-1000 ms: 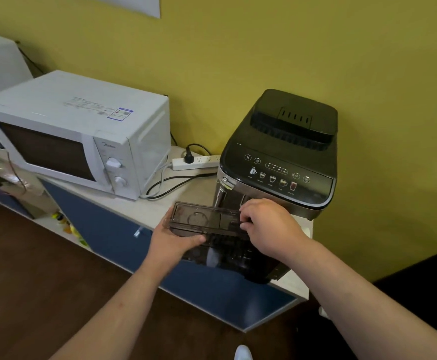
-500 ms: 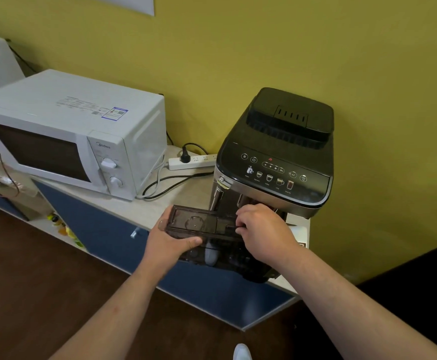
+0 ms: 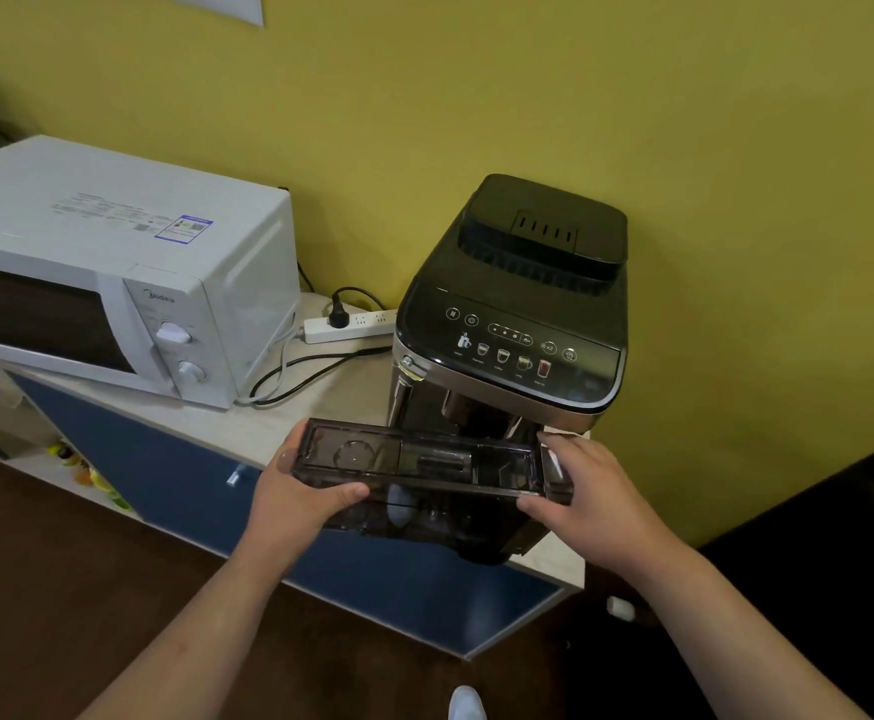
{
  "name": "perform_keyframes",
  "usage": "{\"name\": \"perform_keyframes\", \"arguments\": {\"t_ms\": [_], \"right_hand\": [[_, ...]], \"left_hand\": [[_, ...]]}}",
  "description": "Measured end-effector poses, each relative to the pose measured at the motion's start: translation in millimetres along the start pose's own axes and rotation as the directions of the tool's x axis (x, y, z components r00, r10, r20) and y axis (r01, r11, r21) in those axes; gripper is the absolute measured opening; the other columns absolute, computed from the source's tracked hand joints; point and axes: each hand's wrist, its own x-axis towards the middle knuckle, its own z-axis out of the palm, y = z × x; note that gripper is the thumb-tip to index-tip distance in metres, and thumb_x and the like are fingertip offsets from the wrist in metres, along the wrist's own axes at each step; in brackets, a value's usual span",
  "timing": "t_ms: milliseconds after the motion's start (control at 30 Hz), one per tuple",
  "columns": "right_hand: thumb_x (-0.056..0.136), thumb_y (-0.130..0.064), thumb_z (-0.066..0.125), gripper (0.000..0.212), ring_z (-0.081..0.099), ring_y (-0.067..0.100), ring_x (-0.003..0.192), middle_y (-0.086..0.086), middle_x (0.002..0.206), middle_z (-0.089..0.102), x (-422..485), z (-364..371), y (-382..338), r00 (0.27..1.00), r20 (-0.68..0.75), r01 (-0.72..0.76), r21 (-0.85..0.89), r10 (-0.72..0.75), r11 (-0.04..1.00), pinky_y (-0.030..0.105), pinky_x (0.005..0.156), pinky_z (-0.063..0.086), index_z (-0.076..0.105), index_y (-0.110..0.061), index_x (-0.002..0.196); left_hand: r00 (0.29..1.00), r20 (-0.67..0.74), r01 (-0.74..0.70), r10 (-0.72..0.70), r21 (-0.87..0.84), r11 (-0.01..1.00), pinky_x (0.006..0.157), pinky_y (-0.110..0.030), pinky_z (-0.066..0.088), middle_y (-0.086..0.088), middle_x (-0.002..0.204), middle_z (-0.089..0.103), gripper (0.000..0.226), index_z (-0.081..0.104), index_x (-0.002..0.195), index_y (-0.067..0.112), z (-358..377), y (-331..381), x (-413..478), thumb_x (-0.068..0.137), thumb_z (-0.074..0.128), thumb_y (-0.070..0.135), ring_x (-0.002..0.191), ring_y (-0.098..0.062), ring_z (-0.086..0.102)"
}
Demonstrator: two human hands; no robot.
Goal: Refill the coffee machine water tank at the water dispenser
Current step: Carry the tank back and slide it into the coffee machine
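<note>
A pale counter [image 3: 320,402] is running along a yellow wall, carrying a microwave [image 3: 113,272] and the coffee machine [image 3: 518,324]. The person is holding the smoky, clear water tank [image 3: 424,465] level in front of the machine, left hand [image 3: 300,501] and right hand [image 3: 585,491] each closed around an end. Judged rigid, smooth, light; it is looking empty or nearly so. Two-ended hold suits it.
</note>
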Motion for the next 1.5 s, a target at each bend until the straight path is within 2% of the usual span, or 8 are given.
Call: {"name": "perform_keyframes", "arguments": {"t_ms": [233, 433, 633, 800, 933, 1100, 1267, 1500], "right_hand": [[0.078, -0.032, 0.078, 0.066, 0.043, 0.010, 0.120, -0.009, 0.129, 0.044, 12.8, 4.2, 8.9, 0.997, 0.070, -0.057, 0.243, 0.041, 0.968, 0.021, 0.097, 0.034, 0.048, -0.028, 0.136], [0.069, -0.019, 0.086, 0.075, 0.051, 0.009, 0.116, -0.014, 0.125, 0.055, 6.2, 10.5, 29.1, 0.984, 0.103, -0.178, 0.460, 0.147, 0.870, 0.018, 0.088, 0.043, 0.046, -0.033, 0.131], [0.057, -0.016, 0.088, 0.070, 0.054, 0.014, 0.120, -0.011, 0.120, 0.064, 13.3, 9.3, 53.9, 0.921, 0.371, -0.323, 0.552, 0.120, 0.769, 0.043, 0.107, 0.041, 0.053, -0.048, 0.109], [0.067, -0.003, 0.082, 0.068, 0.059, 0.017, 0.116, -0.005, 0.120, 0.066, 30.5, 12.3, 58.1, 0.868, 0.497, -0.346, 0.574, 0.020, 0.742, 0.034, 0.099, 0.048, 0.054, -0.042, 0.114], [0.069, 0.010, 0.076, 0.065, 0.065, 0.017, 0.108, 0.001, 0.112, 0.070, 33.8, 16.3, 60.8, 0.881, 0.473, -0.335, 0.629, -0.003, 0.702, 0.028, 0.088, 0.053, 0.057, -0.033, 0.113], [0.068, 0.012, 0.076, 0.064, 0.066, 0.014, 0.102, 0.002, 0.108, 0.071, 21.2, 21.8, 65.4, 0.901, 0.433, -0.313, 0.679, -0.018, 0.664, 0.022, 0.078, 0.055, 0.057, -0.029, 0.113], [0.064, 0.009, 0.081, 0.069, 0.065, 0.014, 0.106, -0.001, 0.108, 0.072, -1.9, 23.0, 72.0, 0.917, 0.400, -0.311, 0.716, -0.002, 0.626, 0.028, 0.086, 0.055, 0.056, -0.031, 0.114], [0.057, 0.001, 0.085, 0.075, 0.066, 0.013, 0.109, -0.001, 0.113, 0.072, -51.1, 17.6, 70.4, 0.930, 0.365, -0.320, 0.739, 0.048, 0.593, 0.037, 0.096, 0.052, 0.058, -0.025, 0.122]], "left_hand": [[1.000, -0.005, 0.008, -0.008, 0.017, 1.000, 0.092, -0.037, 0.056, 0.003, 0.116, 0.068, 0.073, 0.056, 0.126, 0.029, -0.6, -2.2, 2.1, 0.063, 0.088, 0.008, 0.112, -0.016, 0.063], [1.000, -0.006, 0.022, -0.022, 0.034, 0.999, 0.090, -0.032, 0.053, 0.005, 0.113, 0.067, 0.067, 0.057, 0.115, 0.037, 0.1, -3.2, 1.8, 0.064, 0.087, 0.006, 0.111, -0.016, 0.062], [0.999, -0.011, 0.047, -0.047, 0.036, 0.998, 0.099, -0.047, 0.053, -0.001, 0.118, 0.069, 0.076, 0.056, 0.128, 0.027, -3.1, -7.2, 2.4, 0.061, 0.089, 0.012, 0.116, -0.023, 0.063], [0.999, 0.021, 0.048, -0.049, 0.012, 0.999, 0.093, -0.037, 0.054, 0.000, 0.121, 0.065, 0.085, 0.047, 0.142, 0.027, -0.7, 1.4, -0.8, 0.068, 0.085, 0.009, 0.117, -0.021, 0.061], [0.992, 0.049, 0.120, -0.112, -0.207, 0.971, 0.110, -0.049, 0.041, -0.004, 0.129, 0.063, 0.088, 0.046, 0.143, 0.039, 0.1, 8.4, -4.7, 0.064, 0.085, 0.034, 0.123, -0.026, 0.058], [0.991, -0.002, 0.124, -0.131, -0.316, 0.941, 0.113, -0.053, 0.038, -0.007, 0.126, 0.065, 0.068, 0.055, 0.131, 0.039, 6.8, 16.7, -10.5, 0.068, 0.073, 0.020, 0.121, -0.029, 0.060], [0.993, 0.037, 0.120, -0.114, -0.325, 0.938, 0.113, -0.051, 0.038, -0.011, 0.127, 0.066, 0.074, 0.051, 0.139, 0.027, 7.6, 21.1, -17.2, 0.072, 0.079, 0.014, 0.122, -0.030, 0.060], [0.984, 0.163, 0.125, -0.076, -0.315, 0.941, 0.107, -0.048, 0.043, -0.013, 0.121, 0.068, 0.050, 0.061, 0.118, 0.033, 15.9, 31.5, -17.9, 0.074, 0.076, 0.015, 0.119, -0.032, 0.062]]}}
